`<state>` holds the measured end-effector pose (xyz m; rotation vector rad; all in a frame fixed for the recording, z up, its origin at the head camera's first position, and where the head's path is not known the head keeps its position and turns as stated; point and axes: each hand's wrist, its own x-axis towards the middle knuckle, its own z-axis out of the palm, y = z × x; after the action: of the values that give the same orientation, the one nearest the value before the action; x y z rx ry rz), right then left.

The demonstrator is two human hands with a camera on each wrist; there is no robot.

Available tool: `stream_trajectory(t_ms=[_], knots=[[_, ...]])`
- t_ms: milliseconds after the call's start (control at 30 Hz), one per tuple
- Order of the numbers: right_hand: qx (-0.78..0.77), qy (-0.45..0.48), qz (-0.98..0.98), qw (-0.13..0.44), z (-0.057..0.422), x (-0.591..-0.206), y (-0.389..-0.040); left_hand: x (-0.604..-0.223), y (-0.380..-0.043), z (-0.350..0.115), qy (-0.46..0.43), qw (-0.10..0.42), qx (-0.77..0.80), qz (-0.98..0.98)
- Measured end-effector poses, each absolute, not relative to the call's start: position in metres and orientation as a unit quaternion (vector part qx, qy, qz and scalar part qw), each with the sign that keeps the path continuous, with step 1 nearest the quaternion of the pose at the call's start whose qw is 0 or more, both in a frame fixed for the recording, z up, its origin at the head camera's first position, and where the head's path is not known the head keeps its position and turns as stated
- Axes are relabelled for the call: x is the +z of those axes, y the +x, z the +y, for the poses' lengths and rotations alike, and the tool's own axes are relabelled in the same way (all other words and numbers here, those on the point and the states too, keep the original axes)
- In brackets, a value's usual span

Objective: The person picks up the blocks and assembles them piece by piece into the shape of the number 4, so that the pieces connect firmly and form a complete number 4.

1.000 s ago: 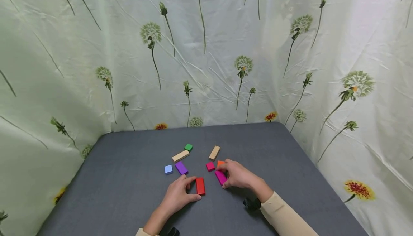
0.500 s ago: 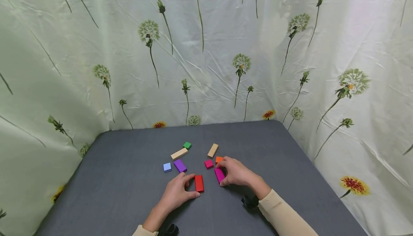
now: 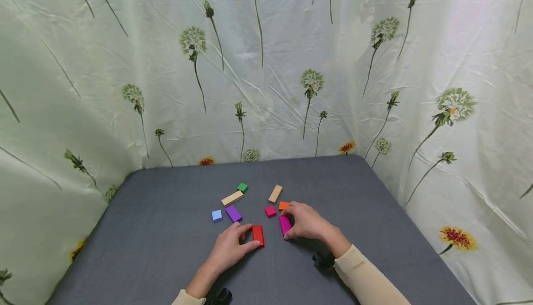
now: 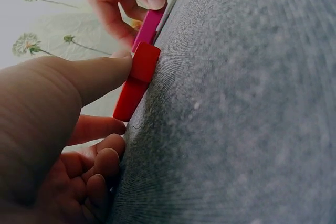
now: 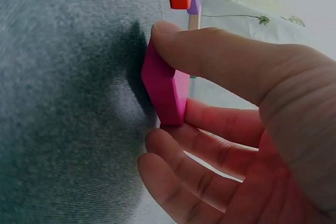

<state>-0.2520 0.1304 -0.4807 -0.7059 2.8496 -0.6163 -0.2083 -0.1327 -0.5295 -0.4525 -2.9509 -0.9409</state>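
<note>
My left hand (image 3: pixel 231 247) pinches a red block (image 3: pixel 258 236) lengthwise. Its thumb is on the block's near end in the left wrist view, and the index fingertip reaches the far end. A magenta block (image 3: pixel 285 226) is gripped by my right hand (image 3: pixel 306 222), thumb at the near end and fingers at the other, as the right wrist view shows. Both blocks are low over the grey cloth, side by side with a gap between. Just beyond the right fingers an orange block (image 3: pixel 283 206) is partly covered, with a crimson square block (image 3: pixel 270 211) to its left.
Past the left hand lie a purple block (image 3: pixel 233 213), a light blue block (image 3: pixel 217 215), a plain wooden block (image 3: pixel 232 198) and a green block (image 3: pixel 242 187). Another wooden block (image 3: pixel 275 194) lies farther back. A flowered curtain (image 3: pixel 275 110) hangs behind the grey table (image 3: pixel 166 231).
The magenta block has turned slightly straighter in my right hand. My left thumb has shifted up onto the red block's near end. The head view has moved a little.
</note>
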Motion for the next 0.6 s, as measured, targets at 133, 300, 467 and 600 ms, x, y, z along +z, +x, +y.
stream_trajectory(t_ms=[133,300,467,600], knots=[[-0.212,-0.233,0.947,0.064,0.1303,-0.4791,-0.2535,-0.5297,-0.2083,-0.1329,-0.141,0.002,-0.302,-0.943],[-0.218,-0.236,0.945,0.054,0.1288,-0.4761,-0.2547,-0.5289,-0.2079,-0.1333,-0.137,-0.005,-0.304,-0.943],[-0.230,-0.238,0.943,0.046,0.1265,-0.4749,-0.2538,-0.5288,-0.2065,-0.1325,-0.136,-0.008,-0.304,-0.943],[-0.239,-0.245,0.939,0.040,0.1244,-0.4726,-0.2551,-0.5278,-0.2068,-0.1325,-0.141,-0.008,-0.303,-0.942]])
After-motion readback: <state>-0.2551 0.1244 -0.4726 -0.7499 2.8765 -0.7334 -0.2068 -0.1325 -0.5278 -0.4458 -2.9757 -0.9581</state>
